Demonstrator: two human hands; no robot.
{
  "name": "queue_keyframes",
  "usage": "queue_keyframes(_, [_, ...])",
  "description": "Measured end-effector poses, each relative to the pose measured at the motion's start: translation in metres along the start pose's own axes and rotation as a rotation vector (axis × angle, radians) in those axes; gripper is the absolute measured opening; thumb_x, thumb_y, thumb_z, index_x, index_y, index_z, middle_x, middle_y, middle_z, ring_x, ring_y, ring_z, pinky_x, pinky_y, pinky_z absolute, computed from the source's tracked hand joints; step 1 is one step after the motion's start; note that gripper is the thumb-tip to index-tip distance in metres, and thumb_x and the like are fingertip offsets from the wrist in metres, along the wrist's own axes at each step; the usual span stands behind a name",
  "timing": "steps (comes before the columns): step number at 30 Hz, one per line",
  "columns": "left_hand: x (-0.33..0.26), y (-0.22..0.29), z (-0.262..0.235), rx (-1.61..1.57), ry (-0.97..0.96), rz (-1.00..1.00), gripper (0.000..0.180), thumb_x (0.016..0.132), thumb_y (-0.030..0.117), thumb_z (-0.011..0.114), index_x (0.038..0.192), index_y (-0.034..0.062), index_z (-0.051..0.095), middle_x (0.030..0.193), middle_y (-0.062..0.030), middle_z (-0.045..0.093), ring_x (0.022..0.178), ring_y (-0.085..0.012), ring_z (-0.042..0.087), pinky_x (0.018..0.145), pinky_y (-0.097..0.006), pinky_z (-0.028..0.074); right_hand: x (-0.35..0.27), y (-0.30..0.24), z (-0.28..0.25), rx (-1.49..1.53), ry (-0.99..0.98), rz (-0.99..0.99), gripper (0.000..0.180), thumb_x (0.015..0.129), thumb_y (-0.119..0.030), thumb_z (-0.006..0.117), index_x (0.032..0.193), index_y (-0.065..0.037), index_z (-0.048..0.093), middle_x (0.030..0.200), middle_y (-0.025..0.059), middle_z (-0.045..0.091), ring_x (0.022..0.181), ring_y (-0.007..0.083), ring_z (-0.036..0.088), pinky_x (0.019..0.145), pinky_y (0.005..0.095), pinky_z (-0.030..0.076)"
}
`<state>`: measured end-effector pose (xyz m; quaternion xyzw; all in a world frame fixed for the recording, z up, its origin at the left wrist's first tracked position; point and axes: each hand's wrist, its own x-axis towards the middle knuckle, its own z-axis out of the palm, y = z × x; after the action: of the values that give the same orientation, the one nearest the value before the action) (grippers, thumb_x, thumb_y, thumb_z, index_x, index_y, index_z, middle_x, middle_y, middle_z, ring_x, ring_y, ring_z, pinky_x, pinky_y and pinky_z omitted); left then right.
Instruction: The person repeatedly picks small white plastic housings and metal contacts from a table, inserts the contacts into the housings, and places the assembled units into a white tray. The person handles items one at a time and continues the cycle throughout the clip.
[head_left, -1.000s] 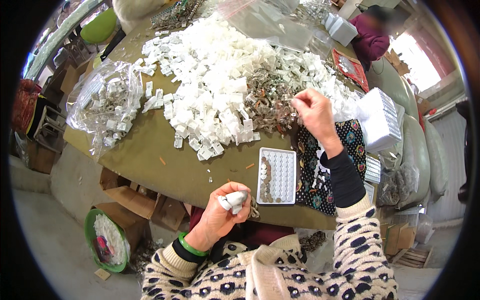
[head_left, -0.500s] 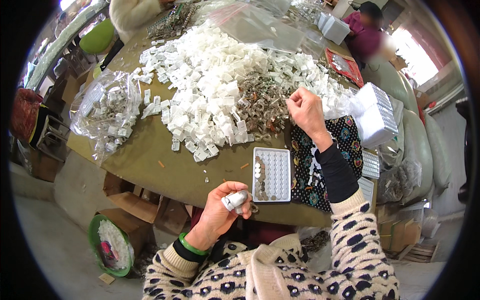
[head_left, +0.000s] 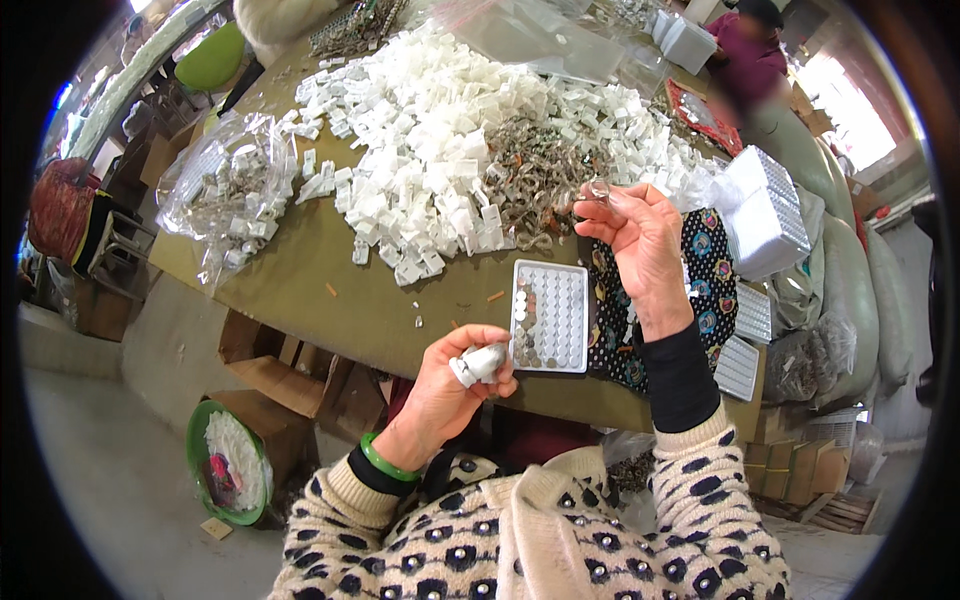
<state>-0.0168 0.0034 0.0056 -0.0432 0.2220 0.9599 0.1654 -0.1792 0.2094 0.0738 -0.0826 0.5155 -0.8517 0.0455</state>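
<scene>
My left hand point(head_left: 452, 385) grips a small silvery-white part point(head_left: 483, 361) near the table's front edge, just left of a white compartment tray point(head_left: 551, 316) that is partly filled with small metal pieces. My right hand point(head_left: 640, 240) is raised above the table and pinches a small clear metal clip point(head_left: 598, 189) between its fingertips. Behind it lies a heap of grey metal clips point(head_left: 530, 175) amid a large pile of white plastic pieces point(head_left: 420, 150).
A clear bag of mixed parts point(head_left: 230, 190) lies at the table's left. Stacked white trays point(head_left: 765, 215) stand at the right, beside a dark patterned cloth point(head_left: 710, 270). Another person in purple point(head_left: 750, 65) sits at the far side. A green basin point(head_left: 228, 462) and cardboard boxes sit under the table.
My right hand has lifted from the metal clip heap with a clip in its fingers. My left hand stayed at the table edge with its part.
</scene>
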Motion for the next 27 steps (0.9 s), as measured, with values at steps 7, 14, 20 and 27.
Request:
queue_keyframes(7, [0.001, 0.013, 0.030, 0.254, -0.032, 0.155, 0.051, 0.090, 0.017, 0.066, 0.136, 0.0037, 0.049, 0.088, -0.0104, 0.059, 0.073, -0.0142, 0.056, 0.062, -0.029, 0.049, -0.073, 0.011, 0.033, 0.139, 0.018, 0.082, 0.002, 0.091, 0.001, 0.054, 0.089, 0.001, 0.054, 0.103, 0.0256, 0.067, 0.089, 0.0331, 0.071, 0.075, 0.0439, 0.062])
queue_keyframes(14, [-0.012, 0.010, 0.040, 0.383, 0.084, 0.247, 0.045, 0.090, 0.010, 0.067, 0.131, 0.0007, 0.051, 0.092, -0.0103, 0.063, 0.071, -0.0127, 0.060, 0.054, -0.025, 0.050, -0.117, 0.029, 0.047, -0.060, 0.021, -0.064, 0.005, 0.094, 0.002, 0.055, 0.090, 0.002, 0.052, 0.112, 0.0234, 0.061, 0.091, 0.0288, 0.070, 0.078, 0.0416, 0.061])
queue_keyframes(20, [-0.016, 0.008, 0.034, 0.619, 0.240, 0.308, 0.018, 0.089, 0.000, 0.066, 0.107, -0.0031, 0.066, 0.087, -0.0102, 0.068, 0.065, -0.0108, 0.060, 0.052, -0.024, 0.048, -0.127, 0.018, 0.053, -0.730, -0.029, -0.349, 0.020, 0.085, 0.001, 0.064, 0.103, 0.003, 0.056, 0.114, 0.0205, 0.060, 0.104, 0.0295, 0.062, 0.090, 0.0409, 0.051])
queue_keyframes(27, [-0.016, -0.005, 0.032, 0.514, 0.203, 0.283, 0.018, 0.090, 0.000, 0.066, 0.108, -0.0018, 0.067, 0.072, -0.0024, 0.064, 0.058, -0.0067, 0.056, 0.052, -0.020, 0.043, -0.131, 0.028, 0.058, -1.271, -0.271, -0.657, 0.026, 0.079, 0.000, 0.068, 0.104, -0.004, 0.063, 0.091, 0.0091, 0.065, 0.086, 0.0275, 0.063, 0.093, 0.0480, 0.043])
